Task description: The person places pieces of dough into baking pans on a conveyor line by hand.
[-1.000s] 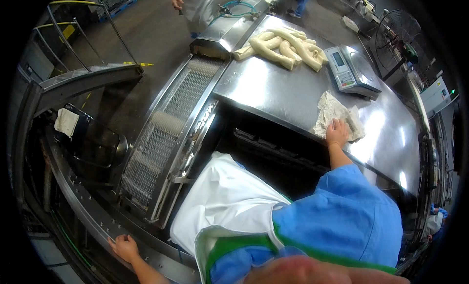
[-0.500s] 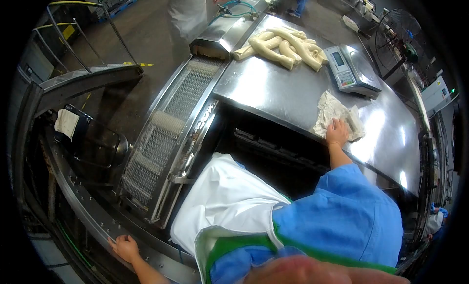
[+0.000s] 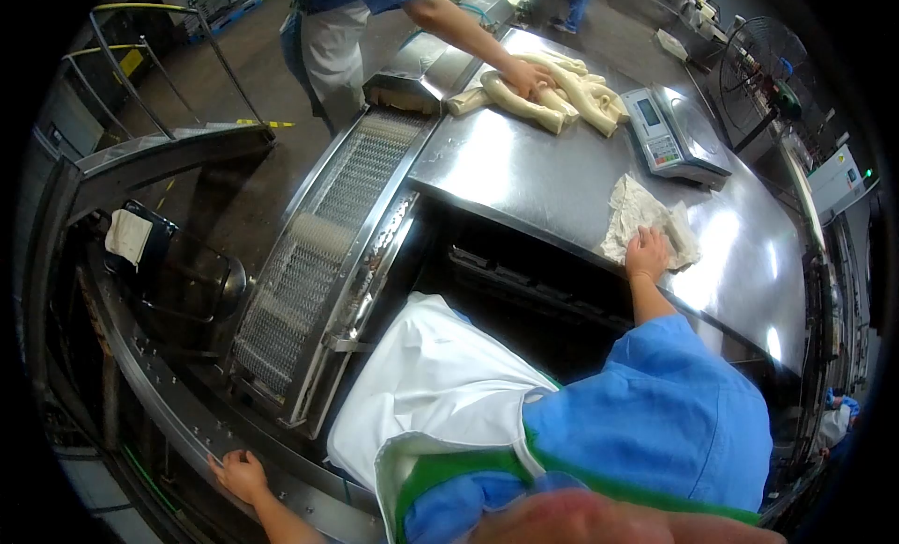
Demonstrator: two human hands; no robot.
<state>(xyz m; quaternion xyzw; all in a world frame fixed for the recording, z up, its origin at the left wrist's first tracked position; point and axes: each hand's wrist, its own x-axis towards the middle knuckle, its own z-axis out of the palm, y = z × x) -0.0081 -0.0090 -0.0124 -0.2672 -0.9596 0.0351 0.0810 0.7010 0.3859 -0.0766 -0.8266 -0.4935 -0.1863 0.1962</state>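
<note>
My right hand (image 3: 646, 254) lies on a crumpled off-white cloth (image 3: 632, 212) near the front edge of the steel table (image 3: 524, 183). Its fingers are stretched out over the cloth, not wrapped round it. Down at the left, my left hand (image 3: 242, 476) rests on a curved metal rail (image 3: 201, 441) with its fingers apart and nothing in them. Farther back on the table is a pile of thick, pale dough strips (image 3: 590, 99). A co-worker's hand (image 3: 526, 78) reaches in from the far side and touches the pile.
A digital scale (image 3: 688, 137) stands at the right of the dough. To the left of the table runs a wire-mesh conveyor (image 3: 328, 216) with a pale dough piece (image 3: 321, 236) on it. A black chair (image 3: 192, 272) and a stair with railings (image 3: 187, 137) are beyond. A fan (image 3: 758, 71) stands at the back right.
The co-worker has leaned in over the conveyor housing and brought a hand down onto the dough strips, shifting them slightly. Both my hands have stayed in place.
</note>
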